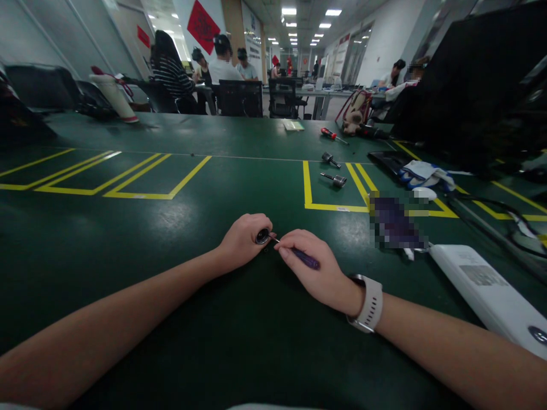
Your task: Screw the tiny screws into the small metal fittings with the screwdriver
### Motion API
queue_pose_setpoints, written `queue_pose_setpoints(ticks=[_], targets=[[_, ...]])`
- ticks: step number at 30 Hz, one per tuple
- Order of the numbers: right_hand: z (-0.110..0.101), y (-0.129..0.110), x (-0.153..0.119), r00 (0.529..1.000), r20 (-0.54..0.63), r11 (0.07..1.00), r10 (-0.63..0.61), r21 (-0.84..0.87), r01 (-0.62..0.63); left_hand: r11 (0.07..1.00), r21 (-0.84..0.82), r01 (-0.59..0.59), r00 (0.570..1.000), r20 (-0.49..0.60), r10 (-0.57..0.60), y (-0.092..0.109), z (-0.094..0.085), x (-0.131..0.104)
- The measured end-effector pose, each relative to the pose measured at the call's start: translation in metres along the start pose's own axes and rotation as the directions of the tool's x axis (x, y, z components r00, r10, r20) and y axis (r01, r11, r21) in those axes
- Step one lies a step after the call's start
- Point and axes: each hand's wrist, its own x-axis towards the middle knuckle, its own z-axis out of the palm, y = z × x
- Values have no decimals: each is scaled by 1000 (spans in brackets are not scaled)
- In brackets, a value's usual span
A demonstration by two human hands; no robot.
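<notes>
My left hand (pixel 243 242) is closed around a small dark cylindrical metal part (pixel 262 236), its round open end facing me. My right hand (pixel 314 265) grips a screwdriver (pixel 306 259) with a dark purple handle. The screwdriver's thin shaft points left, and its tip is at the side of the metal part; whether it sits in a screw I cannot tell. A tiny dark piece (pixel 266 250) lies on the green table (pixel 222 341) just below the left hand. Both hands are close together above the table.
Two metal parts with shafts (pixel 337 180) lie near the yellow-taped box, with a red-handled screwdriver (pixel 329 134) behind them. To the right are a white power bank (pixel 482 285), a blurred-out phone (pixel 395 222), gloves (pixel 427 175) and cables. People sit at tables farther back.
</notes>
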Motion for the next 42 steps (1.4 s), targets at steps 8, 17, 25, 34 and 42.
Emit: queue_pose_setpoints(ticks=[8,17,25,34,42], targets=[[-12,16,8,935,155,809,319,469,-354,1000,-29,-11,1000,1,11,2,-3,-1],[-6,6,3,986,35,961,165,217,-169,999,-53,-3,1000,-17,3,0,-2,1],[-9,12,7,946,120,831,300,455,-321,999,-3,-50,998,23,50,1,-3,-1],[-9,12,5,954,64,843,294,452,-291,999,-20,-30,999,19,31,1,-3,0],[-8,7,5,973,73,925,219,303,-231,997,28,-66,997,46,65,2,-3,-1]])
